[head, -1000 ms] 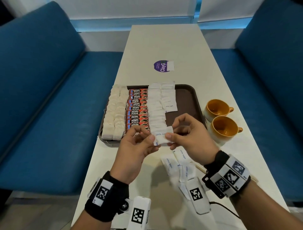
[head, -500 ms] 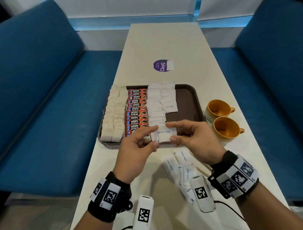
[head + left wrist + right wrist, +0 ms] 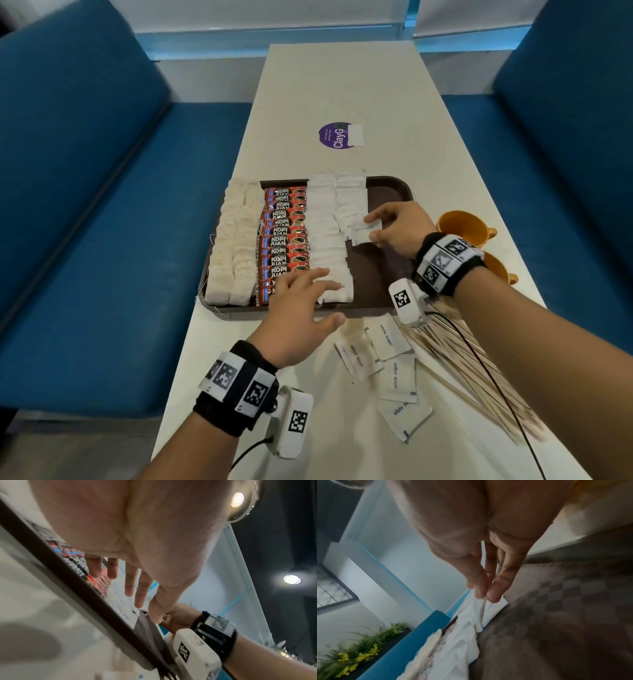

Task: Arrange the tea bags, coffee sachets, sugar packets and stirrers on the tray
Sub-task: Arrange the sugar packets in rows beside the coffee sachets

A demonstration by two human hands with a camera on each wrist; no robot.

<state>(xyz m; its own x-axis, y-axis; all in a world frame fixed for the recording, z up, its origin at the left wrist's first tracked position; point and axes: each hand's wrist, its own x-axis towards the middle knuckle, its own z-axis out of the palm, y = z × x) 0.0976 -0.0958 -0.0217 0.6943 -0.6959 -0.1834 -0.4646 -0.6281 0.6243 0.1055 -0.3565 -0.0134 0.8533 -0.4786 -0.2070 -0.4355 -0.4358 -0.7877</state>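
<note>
Blue benches (image 3: 102,212) flank both hands, beside a white table (image 3: 342,85). Ahead stands a pale wall (image 3: 274,17). Round ceiling lights (image 3: 291,579) glow overhead.

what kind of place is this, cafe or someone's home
Most likely a cafe or canteen booth, not a home: blue bench seats flank a long white table, with a brown serving tray of sachets and two orange cups beside it.

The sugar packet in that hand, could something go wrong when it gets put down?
Maybe. The right hand pinches the sugar packet by its edge, so it might land crooked on the second sugar row. The left hand lies flat on the first sugar row and could nudge those overlapped packets. The wrist cable crosses the stirrers and might drag them.
</note>
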